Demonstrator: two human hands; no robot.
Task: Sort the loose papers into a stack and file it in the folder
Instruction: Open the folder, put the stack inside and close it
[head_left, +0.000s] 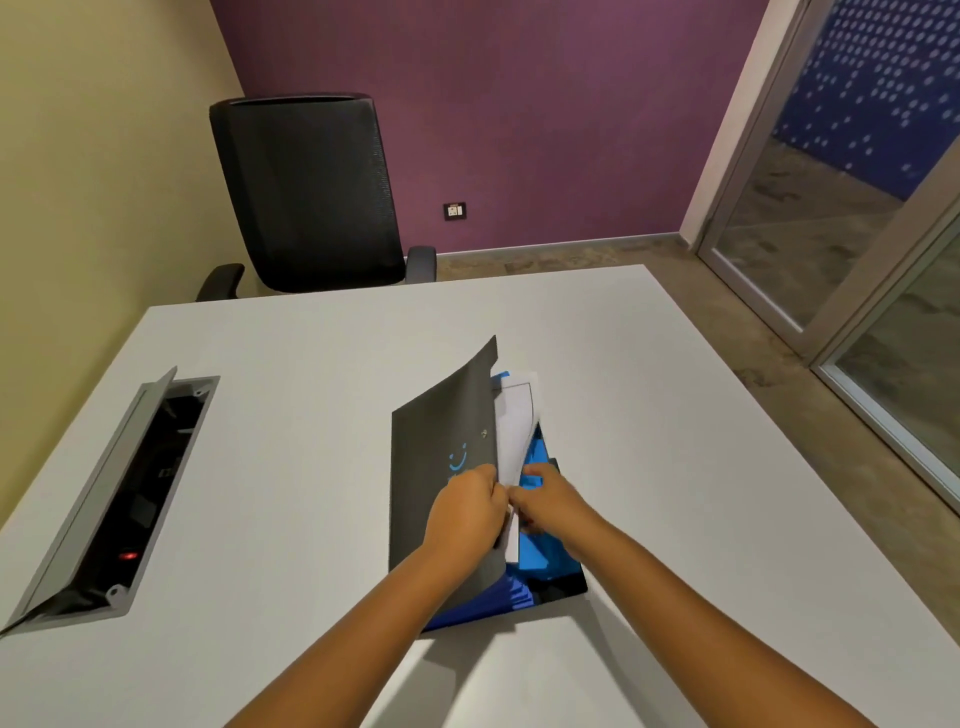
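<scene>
White counter (311, 364) fills the lower view, with both forearms reaching in from the near edge. On it lies the folder (452, 467), its dark grey cover lifted and bowed upward over a blue inside. The left hand (465, 512) has its fingers curled round the cover's near edge, holding it open. The right hand (548, 501) pinches the near end of the papers (514, 426), a white stack standing half inside, between the cover and the blue pocket.

To do this step well, I would keep the cover held wide, square the sheets against the spine and slide them down flat so no corner catches or bends.

Only a blue smile-like logo shows on the cover; no words are readable. Farther left sits an open cable box (130, 493); beyond the counter, a black chair (311, 192).
</scene>
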